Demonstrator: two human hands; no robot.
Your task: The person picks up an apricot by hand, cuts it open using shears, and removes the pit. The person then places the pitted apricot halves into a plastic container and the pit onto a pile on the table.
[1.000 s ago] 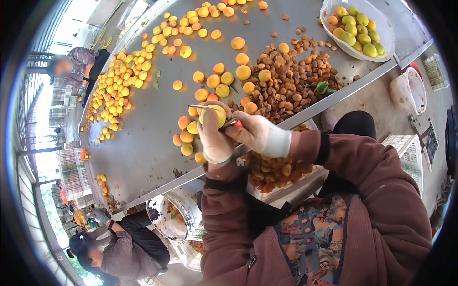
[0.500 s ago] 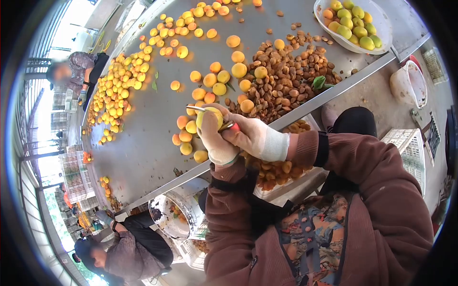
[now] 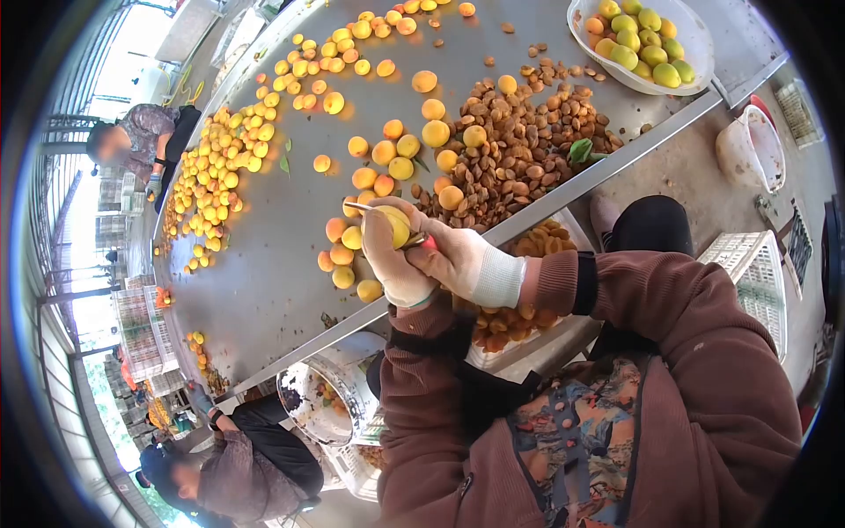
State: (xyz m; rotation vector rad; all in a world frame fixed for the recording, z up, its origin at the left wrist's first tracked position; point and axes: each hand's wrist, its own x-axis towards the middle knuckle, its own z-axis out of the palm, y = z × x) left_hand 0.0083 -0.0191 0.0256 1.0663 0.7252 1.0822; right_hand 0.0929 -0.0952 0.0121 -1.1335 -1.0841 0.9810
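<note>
In gloves, both my hands meet above the metal table (image 3: pixel 290 211). My left hand (image 3: pixel 393 257) is wrapped round a yellow apricot (image 3: pixel 396 227). My right hand (image 3: pixel 462 255) grips a small knife by its red handle (image 3: pixel 429 242), close against the fruit. A thin metal tip shows at the fruit's far left side; the rest of the blade is mostly hidden. Whole apricots (image 3: pixel 385 152) lie just beyond my hands, beside a heap of brown pits (image 3: pixel 519 141). Below the table edge, a crate holds opened apricot halves (image 3: pixel 506 330).
A white bowl (image 3: pixel 576 26) of greenish apricots stands at the upper right. More apricots (image 3: pixel 229 154) lie at the far left. Two co-workers (image 3: pixel 141 136) (image 3: pixel 255 466) sit along the table. Buckets (image 3: pixel 352 387) (image 3: pixel 735 150) and a white crate (image 3: pixel 748 277) stand below it.
My hands have turned slightly round the apricot, and its visible part is smaller. The lower-left co-worker's hand has moved a little toward the table. The whole view has shifted slightly.
</note>
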